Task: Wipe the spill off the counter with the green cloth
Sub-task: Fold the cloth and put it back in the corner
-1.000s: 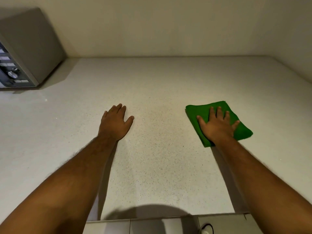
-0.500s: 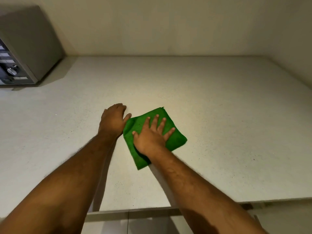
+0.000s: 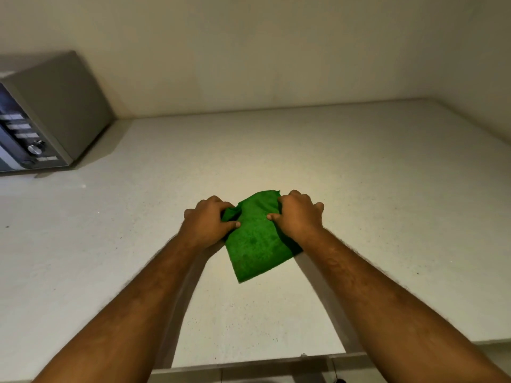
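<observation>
Pinching the green cloth [image 3: 255, 244] with both hands, my left hand [image 3: 206, 223] and right hand [image 3: 298, 217] grip its far corners. It looks soft and limp on the table [image 3: 387, 203], so corners suit best.

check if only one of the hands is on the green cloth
No: the left hand grips the left side of the green cloth and the right hand grips its right side.
</observation>
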{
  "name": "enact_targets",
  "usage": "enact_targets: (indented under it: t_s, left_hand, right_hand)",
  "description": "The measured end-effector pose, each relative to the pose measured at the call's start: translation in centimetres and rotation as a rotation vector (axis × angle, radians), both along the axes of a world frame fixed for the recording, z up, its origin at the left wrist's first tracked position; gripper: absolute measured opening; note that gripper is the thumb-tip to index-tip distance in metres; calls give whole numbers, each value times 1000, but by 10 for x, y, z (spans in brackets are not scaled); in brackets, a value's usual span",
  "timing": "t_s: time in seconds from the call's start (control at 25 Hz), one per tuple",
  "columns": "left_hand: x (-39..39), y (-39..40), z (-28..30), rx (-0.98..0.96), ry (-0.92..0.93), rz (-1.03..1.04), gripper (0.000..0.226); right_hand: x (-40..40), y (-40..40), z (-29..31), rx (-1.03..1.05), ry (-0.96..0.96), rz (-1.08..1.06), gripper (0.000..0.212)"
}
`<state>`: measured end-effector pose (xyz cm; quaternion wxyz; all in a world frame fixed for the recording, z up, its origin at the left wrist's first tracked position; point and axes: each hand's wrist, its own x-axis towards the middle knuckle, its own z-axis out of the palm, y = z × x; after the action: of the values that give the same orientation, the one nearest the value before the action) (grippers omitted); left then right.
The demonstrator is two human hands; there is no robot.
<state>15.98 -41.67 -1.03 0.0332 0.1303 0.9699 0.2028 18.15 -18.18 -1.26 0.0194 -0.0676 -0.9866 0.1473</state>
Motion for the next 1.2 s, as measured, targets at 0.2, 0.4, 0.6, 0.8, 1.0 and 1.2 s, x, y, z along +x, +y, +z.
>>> enact_targets:
  t_s: [0.2, 0.4, 0.6, 0.8, 1.0, 1.2]
  left_hand:
    - [-5, 89, 1, -58, -3, 17, 31]
    - [-23, 176, 0, 63, 49, -5, 31]
    - [-53, 228, -5, 143, 114, 10, 38]
    - [-83, 273, 10, 673, 220, 117, 48]
    - [-114, 317, 31, 932, 201, 109, 43]
    - [-166, 359, 47, 863, 187, 57, 69]
  right_hand:
    - [-1, 70, 1, -103, 36, -217, 43]
    - [-16, 134, 6, -73, 31, -203, 30]
    - [-32, 194, 1, -82, 78, -112, 27]
    - [-53, 251, 15, -622, 204, -78, 24]
    - [-95, 304, 37, -1045, 260, -104, 20]
    - [-142, 347, 43, -1109, 418, -124, 39]
